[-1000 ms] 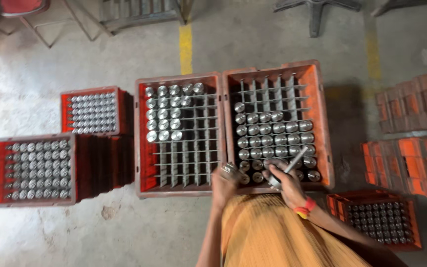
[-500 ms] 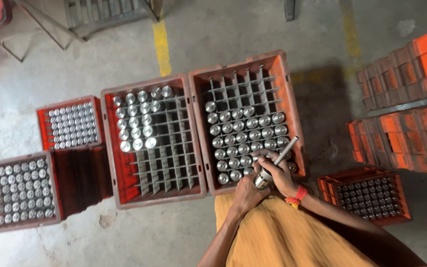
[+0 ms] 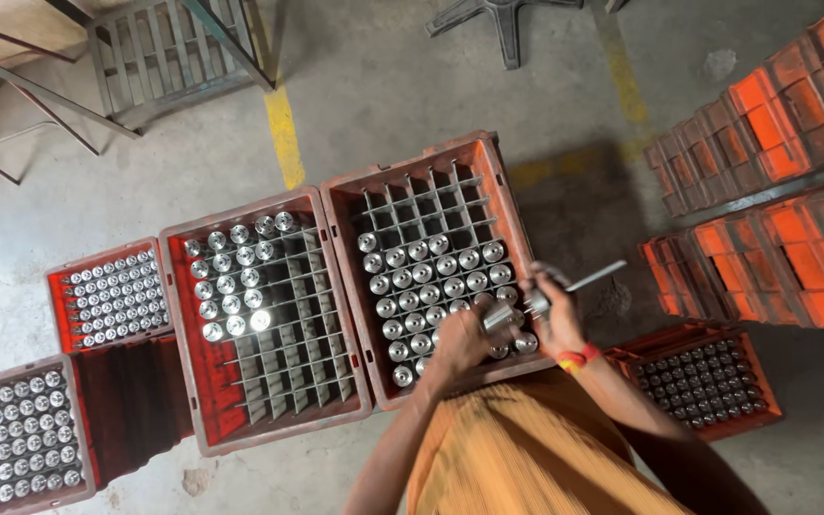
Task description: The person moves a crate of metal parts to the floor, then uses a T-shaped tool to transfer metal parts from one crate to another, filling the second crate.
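My left hand (image 3: 460,345) grips a shiny metal cylinder (image 3: 500,316) over the near right corner of an orange divided crate (image 3: 503,181). Shiny metal cylinders (image 3: 431,272) stand in this crate's near rows; its far cells are bare. My right hand (image 3: 555,315), with a red and yellow band at the wrist, holds a thin metal rod tool (image 3: 595,278) that points right, its near end at the cylinder. Left of this crate sits a second orange divided crate (image 3: 175,324) with cylinders (image 3: 233,278) only in its far left cells.
Smaller red crates (image 3: 107,250) packed with small metal parts stand at the left, and another (image 3: 708,381) at the right by my arm. Stacks of orange crates (image 3: 774,162) fill the right side. A metal frame (image 3: 159,52) and a yellow floor stripe (image 3: 283,138) lie beyond.
The view swung left, so the crates slid right in the picture. My left hand came in beside my right and now grips a cylinder at the crate's near right corner.
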Tool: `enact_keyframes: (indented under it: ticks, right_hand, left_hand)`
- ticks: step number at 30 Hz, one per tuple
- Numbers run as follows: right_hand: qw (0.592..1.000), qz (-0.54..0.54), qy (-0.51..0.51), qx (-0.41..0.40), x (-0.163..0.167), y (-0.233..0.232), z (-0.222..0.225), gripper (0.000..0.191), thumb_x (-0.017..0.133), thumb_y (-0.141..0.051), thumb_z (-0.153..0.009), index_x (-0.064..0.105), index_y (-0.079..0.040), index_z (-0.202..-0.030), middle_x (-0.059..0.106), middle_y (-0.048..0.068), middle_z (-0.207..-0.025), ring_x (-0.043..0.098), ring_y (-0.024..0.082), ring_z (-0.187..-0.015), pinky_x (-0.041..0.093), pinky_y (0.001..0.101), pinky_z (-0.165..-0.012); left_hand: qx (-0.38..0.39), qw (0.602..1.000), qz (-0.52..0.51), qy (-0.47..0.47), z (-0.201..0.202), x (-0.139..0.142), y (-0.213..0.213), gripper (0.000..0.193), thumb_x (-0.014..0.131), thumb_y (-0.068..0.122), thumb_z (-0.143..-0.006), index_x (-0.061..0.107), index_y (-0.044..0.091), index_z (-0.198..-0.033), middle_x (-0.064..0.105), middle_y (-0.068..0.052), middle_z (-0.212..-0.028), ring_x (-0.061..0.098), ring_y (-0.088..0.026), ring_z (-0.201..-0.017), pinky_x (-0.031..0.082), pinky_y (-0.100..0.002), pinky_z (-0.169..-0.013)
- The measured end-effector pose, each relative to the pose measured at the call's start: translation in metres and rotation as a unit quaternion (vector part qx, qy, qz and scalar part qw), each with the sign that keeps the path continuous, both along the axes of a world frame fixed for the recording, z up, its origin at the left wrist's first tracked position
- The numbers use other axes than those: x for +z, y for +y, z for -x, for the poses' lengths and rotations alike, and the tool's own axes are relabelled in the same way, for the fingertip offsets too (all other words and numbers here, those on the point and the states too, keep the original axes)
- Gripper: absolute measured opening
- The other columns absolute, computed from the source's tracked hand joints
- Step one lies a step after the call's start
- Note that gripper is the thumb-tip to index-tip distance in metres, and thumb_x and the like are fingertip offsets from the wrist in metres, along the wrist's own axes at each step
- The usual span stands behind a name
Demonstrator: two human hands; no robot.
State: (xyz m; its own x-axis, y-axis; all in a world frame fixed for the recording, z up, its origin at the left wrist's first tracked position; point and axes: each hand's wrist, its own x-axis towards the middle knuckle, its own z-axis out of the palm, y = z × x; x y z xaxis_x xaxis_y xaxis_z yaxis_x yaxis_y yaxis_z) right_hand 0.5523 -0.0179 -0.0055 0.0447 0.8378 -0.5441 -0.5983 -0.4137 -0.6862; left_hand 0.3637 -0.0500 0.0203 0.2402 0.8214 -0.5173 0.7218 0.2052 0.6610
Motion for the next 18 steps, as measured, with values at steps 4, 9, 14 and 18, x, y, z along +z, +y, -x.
enact_keyframes:
  ticks: [4,9,14,18]
  right_hand:
    - [0.996,-0.020,-0.045,-0.077,-0.006,0.009,-0.032,0.016,0.059,-0.009,-0.102,0.069,-0.010,-0.115,0.071,0.006,-0.097,0.070,0.015,-0.089,0.055,0.0288,-0.073]
    - [0.997,0.024,-0.039,-0.059,-0.013,-0.009,-0.039,0.017,0.060,-0.009,-0.101,0.069,-0.011,-0.115,0.069,0.003,-0.094,0.069,0.013,-0.088,0.053,0.0271,-0.071]
    - [0.999,0.025,-0.027,-0.020,-0.015,-0.029,-0.033,0.018,0.059,-0.020,-0.105,0.068,-0.011,-0.118,0.070,0.007,-0.096,0.069,0.016,-0.090,0.055,0.0278,-0.076]
    - [0.981,0.058,0.176,-0.055,-0.005,-0.038,-0.037,0.031,0.056,-0.035,-0.104,0.068,-0.007,-0.112,0.066,0.007,-0.094,0.071,0.021,-0.095,0.063,0.0353,-0.086]
  left_hand:
    - [0.100,0.955,-0.272,0.060,0.018,-0.031,0.059,0.057,0.062,0.023,-0.096,0.047,0.008,-0.149,0.068,-0.026,-0.114,0.068,-0.031,-0.061,0.062,-0.037,-0.047]
    - [0.014,0.886,-0.437,0.157,0.026,-0.051,0.088,0.064,0.058,-0.008,-0.076,0.061,0.015,-0.137,0.069,-0.018,-0.129,0.071,-0.034,-0.096,0.064,-0.035,-0.073]
    - [0.185,0.917,-0.351,-0.039,0.056,-0.029,0.031,0.024,0.074,0.001,-0.091,0.071,0.006,-0.114,0.069,-0.015,-0.100,0.067,-0.035,-0.092,0.054,-0.045,-0.075]
    - [0.283,0.859,-0.424,0.046,0.137,-0.018,-0.022,0.027,0.075,-0.001,-0.081,0.070,0.007,-0.107,0.069,-0.013,-0.100,0.065,-0.035,-0.097,0.053,-0.046,-0.085]
